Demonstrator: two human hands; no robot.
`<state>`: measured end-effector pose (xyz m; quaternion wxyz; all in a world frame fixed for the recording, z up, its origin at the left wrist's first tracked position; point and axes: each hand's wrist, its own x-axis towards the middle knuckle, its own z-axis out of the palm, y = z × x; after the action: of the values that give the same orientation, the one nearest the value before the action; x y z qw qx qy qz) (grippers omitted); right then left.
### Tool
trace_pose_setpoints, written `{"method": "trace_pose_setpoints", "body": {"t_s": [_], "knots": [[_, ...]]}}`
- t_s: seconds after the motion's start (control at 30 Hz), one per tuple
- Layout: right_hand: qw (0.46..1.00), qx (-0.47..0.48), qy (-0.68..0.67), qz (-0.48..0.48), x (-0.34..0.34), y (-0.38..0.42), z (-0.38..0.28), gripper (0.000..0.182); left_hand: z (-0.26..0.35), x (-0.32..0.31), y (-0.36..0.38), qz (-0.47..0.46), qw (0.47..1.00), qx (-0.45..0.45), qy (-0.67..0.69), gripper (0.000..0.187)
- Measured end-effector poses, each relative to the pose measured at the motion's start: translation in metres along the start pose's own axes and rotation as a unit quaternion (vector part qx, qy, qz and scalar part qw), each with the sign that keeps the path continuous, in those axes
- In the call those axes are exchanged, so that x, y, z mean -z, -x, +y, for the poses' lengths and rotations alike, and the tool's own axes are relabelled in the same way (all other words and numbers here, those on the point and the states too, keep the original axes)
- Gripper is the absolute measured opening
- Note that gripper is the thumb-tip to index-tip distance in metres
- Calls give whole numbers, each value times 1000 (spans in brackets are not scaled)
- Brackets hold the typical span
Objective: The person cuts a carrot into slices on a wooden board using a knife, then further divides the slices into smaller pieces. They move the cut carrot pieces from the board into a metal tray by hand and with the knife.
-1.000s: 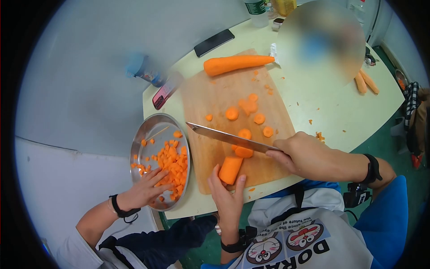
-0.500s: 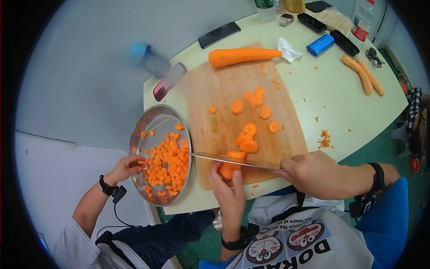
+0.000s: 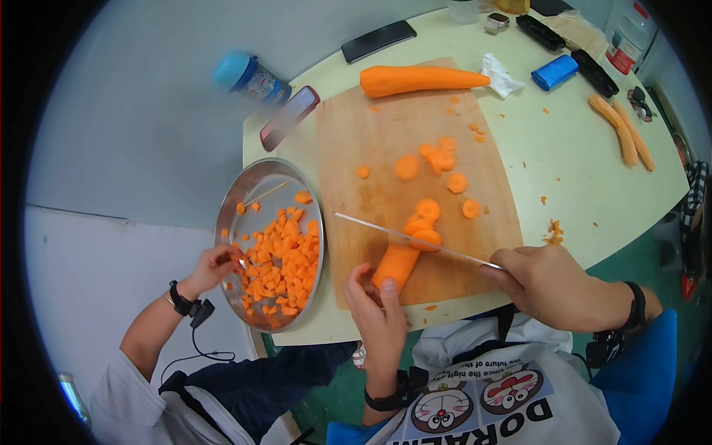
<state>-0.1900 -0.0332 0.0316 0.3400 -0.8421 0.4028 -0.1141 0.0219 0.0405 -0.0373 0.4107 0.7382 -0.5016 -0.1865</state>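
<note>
My left hand (image 3: pixel 378 302) grips a thick carrot piece (image 3: pixel 398 265) near the front edge of the wooden cutting board (image 3: pixel 352 137), thumb on its near end. My right hand (image 3: pixel 545 285) is closed round the handle of a kitchen knife (image 3: pixel 374 227). The thin blade is seen almost edge-on and crosses the view just past the piece's far end, overlapping cut carrot slices (image 3: pixel 428 208). More round slices (image 3: pixel 407 167) are scattered farther up the board. A whole peeled carrot (image 3: pixel 423 80) lies across its far end.
On the left, another person's hand (image 3: pixel 215 265) reaches into a metal tray (image 3: pixel 261 180) of diced carrot (image 3: pixel 285 252). Phones (image 3: pixel 379 41), a blue-lidded cup (image 3: pixel 259 80), a crumpled tissue (image 3: pixel 501 76), a blue roll (image 3: pixel 555 72) and two thin carrots (image 3: pixel 617 130) surround the board.
The knife has moved from across the carrot piece to just beyond its far end, with its tip swung away from me. The carrot piece now points more to the right. The view has shifted slightly.
</note>
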Motion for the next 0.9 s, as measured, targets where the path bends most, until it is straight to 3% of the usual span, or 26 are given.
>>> {"method": "trace_pose_setpoints", "body": {"t_s": [0.23, 0.3, 0.47, 0.53, 0.63, 0.9], "knots": [[1000, -1, -12, -1, 2, 2, 1, 25, 0, 4, 1, 17, 1000, 23, 5, 31], [1000, 12, -15, -4, 2, 2, 0, 24, -1, 0, -1, 43, 998, -35, -22, 30], [1000, 7, 2, -4, 0, -1, -7, 21, -5, 1, 2, 29, 999, 27, -9, 34], [1000, 18, -6, -10, 3, -2, -10, 17, -6, 1, 1, 19, 1000, -12, 5, 36], [1000, -21, -12, 14, 4, -1, -15, 10, -4, 0, 0, 28, 999, -22, 14, 39], [995, -59, -11, 74, 6, 2, -18, 16, -9, -1, 1, 24, 999, -41, 25, 41]]}}
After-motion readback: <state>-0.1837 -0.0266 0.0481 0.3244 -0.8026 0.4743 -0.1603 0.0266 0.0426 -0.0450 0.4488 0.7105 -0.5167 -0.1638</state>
